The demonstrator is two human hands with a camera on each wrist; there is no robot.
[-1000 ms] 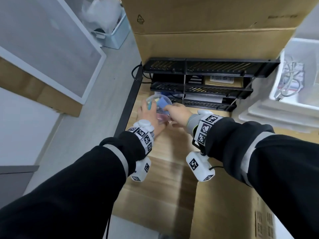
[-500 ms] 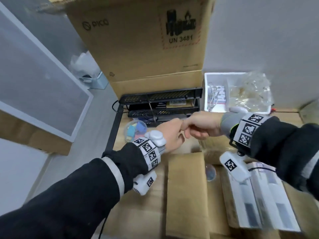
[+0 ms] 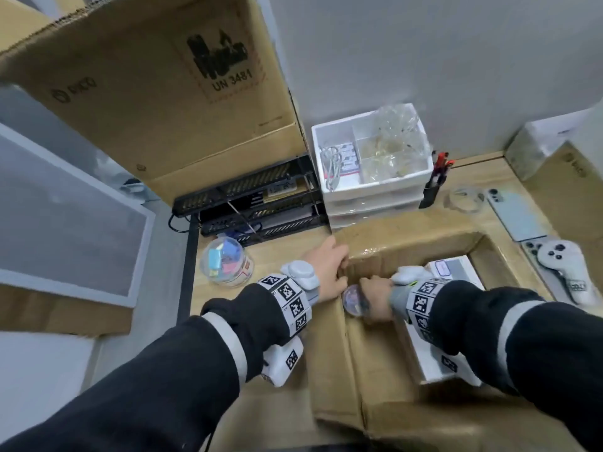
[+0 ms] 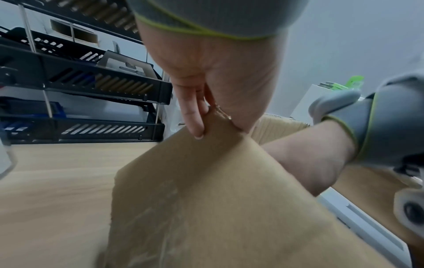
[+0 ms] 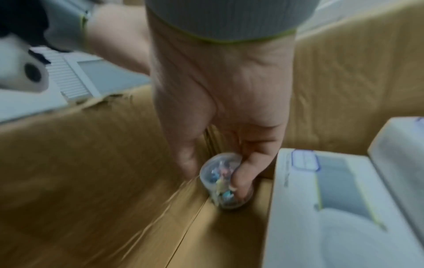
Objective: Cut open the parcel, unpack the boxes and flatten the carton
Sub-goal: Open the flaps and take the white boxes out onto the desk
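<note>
A person's left hand [image 3: 328,272] pinches the carton [image 3: 385,415]'s side flap [image 4: 206,190] and pulls it outward, apparently to keep the opening clear. The right hand [image 3: 375,300], reaching into the open carton on the wooden desk [image 3: 270,256], curls its fingers [image 5: 243,174] around a small clear tub of coloured bits [image 5: 224,183] beside white boxes [image 3: 453,272] not yet unpacked. A similar tub [image 3: 226,261] stands outside, probably showing where unpacked items go.

Clear jar [image 5: 226,183] of multicoloured bits in the right hand [image 3: 375,296]; tan carton [image 3: 342,353] around it; white boxes [image 5: 332,199] beside, blue-bordered labels.
</note>
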